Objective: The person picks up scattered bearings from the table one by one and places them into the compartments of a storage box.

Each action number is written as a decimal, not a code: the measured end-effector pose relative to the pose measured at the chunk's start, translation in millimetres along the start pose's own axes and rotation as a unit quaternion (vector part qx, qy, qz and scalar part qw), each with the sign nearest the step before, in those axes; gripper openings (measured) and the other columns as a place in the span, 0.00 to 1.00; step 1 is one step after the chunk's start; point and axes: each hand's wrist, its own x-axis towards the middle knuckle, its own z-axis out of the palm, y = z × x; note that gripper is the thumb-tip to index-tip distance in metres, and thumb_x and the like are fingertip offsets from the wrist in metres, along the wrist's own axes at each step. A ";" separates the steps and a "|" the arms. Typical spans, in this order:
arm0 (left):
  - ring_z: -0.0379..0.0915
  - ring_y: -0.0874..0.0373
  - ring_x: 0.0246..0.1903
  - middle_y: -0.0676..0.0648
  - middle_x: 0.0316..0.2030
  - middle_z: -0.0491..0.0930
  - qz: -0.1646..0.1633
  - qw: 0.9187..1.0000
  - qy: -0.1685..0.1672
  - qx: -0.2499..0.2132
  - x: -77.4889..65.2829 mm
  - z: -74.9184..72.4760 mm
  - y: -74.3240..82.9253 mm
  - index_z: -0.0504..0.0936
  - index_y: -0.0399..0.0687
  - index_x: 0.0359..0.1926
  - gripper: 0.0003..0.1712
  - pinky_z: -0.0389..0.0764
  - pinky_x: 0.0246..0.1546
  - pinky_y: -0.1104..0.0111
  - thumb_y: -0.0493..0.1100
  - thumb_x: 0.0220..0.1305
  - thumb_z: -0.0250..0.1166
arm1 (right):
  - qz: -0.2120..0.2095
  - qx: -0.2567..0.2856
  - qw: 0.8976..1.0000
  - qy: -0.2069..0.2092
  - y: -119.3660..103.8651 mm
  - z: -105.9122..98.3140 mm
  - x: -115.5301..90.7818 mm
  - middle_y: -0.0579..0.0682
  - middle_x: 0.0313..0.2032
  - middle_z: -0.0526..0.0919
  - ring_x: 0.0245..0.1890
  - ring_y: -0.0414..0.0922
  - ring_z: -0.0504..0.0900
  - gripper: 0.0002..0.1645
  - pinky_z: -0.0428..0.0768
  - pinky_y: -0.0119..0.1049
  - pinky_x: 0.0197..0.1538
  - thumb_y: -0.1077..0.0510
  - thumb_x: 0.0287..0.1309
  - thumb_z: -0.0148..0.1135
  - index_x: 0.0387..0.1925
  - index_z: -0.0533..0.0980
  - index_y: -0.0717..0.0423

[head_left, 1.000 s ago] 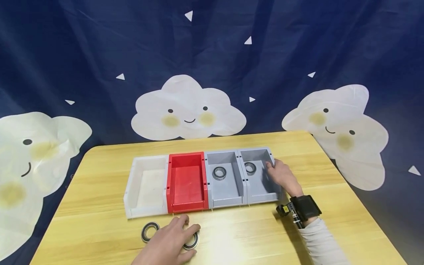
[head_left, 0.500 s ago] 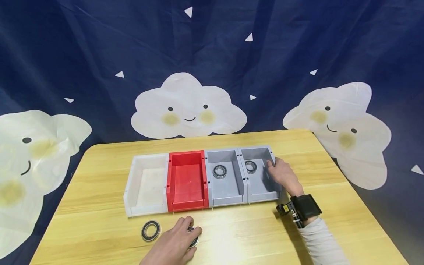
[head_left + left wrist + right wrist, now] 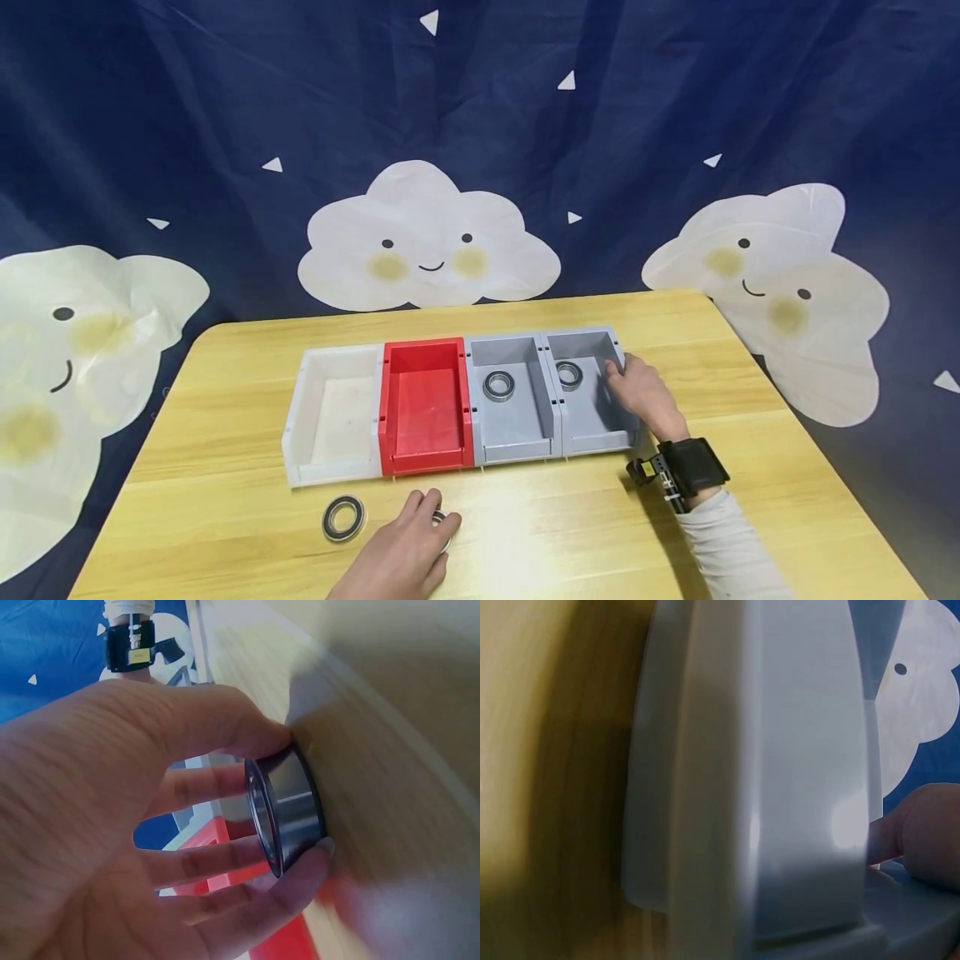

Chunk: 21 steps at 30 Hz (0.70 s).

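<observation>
Left hand point(image 3: 405, 542) pinches the held bearing point(image 3: 296, 801) by its outer rim, thumb against fingers, likely for a firm hold; can't tell if it clears the worktop point(image 3: 187, 433). Right hand point(image 3: 645, 396) grips the outer grey bin point(image 3: 596, 423) by its 3 o'clock wall, thumb inside, probably steadying it. Held bearing: 2 o'clock from left hand's middle, 8 from right. Loose bearing point(image 3: 329, 518): about 10 from left.
</observation>
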 end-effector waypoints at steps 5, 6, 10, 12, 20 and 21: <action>0.66 0.56 0.39 0.47 0.41 0.73 -0.002 1.000 0.001 0.020 0.4 -0.3 2.3 0.80 0.49 0.47 0.17 0.69 0.19 0.75 0.42 0.56 0.73 | -0.002 0.004 1.000 0.001 -1.5 -0.8 -1.6 0.69 0.46 0.80 0.40 0.57 0.80 0.31 0.77 0.48 0.38 0.44 0.75 0.40 0.54 0.72 0.68; 0.66 0.56 0.39 0.47 0.41 0.73 -0.001 1.000 0.003 0.023 0.2 -0.2 2.7 0.81 0.49 0.47 0.17 0.68 0.18 0.76 0.42 0.56 0.73 | -0.002 0.004 1.000 0.001 -1.5 -0.8 -1.7 0.69 0.46 0.80 0.40 0.57 0.80 0.30 0.77 0.48 0.37 0.44 0.75 0.40 0.54 0.72 0.68; 0.66 0.56 0.39 0.46 0.41 0.73 0.011 0.999 0.015 0.043 -0.8 -0.7 3.5 0.81 0.49 0.45 0.17 0.67 0.17 0.77 0.41 0.54 0.73 | -0.002 0.006 1.000 0.000 -1.3 -0.4 -1.6 0.69 0.45 0.80 0.40 0.57 0.80 0.30 0.77 0.47 0.37 0.44 0.75 0.40 0.54 0.72 0.68; 0.66 0.56 0.39 0.46 0.40 0.73 0.017 0.998 0.018 0.049 -0.9 -1.7 4.0 0.82 0.49 0.45 0.17 0.68 0.18 0.77 0.41 0.53 0.74 | -0.002 0.006 1.000 0.001 -0.9 -0.3 -1.2 0.69 0.46 0.80 0.40 0.57 0.80 0.31 0.77 0.48 0.38 0.44 0.75 0.40 0.54 0.72 0.68; 0.65 0.57 0.40 0.48 0.39 0.72 0.014 0.999 0.044 0.018 -1.6 -15.2 2.8 0.82 0.49 0.45 0.15 0.69 0.21 0.77 0.41 0.56 0.71 | -0.001 0.005 1.000 -0.002 -0.4 -1.0 -1.3 0.70 0.47 0.80 0.40 0.57 0.80 0.31 0.77 0.48 0.37 0.44 0.75 0.40 0.56 0.72 0.69; 0.65 0.57 0.40 0.48 0.40 0.72 0.015 0.998 0.055 0.020 -1.8 -18.2 2.3 0.82 0.49 0.44 0.14 0.71 0.23 0.76 0.41 0.56 0.71 | -0.001 0.006 1.000 -0.002 -0.6 -1.4 -1.6 0.69 0.47 0.80 0.40 0.57 0.80 0.31 0.77 0.47 0.37 0.44 0.75 0.40 0.56 0.72 0.69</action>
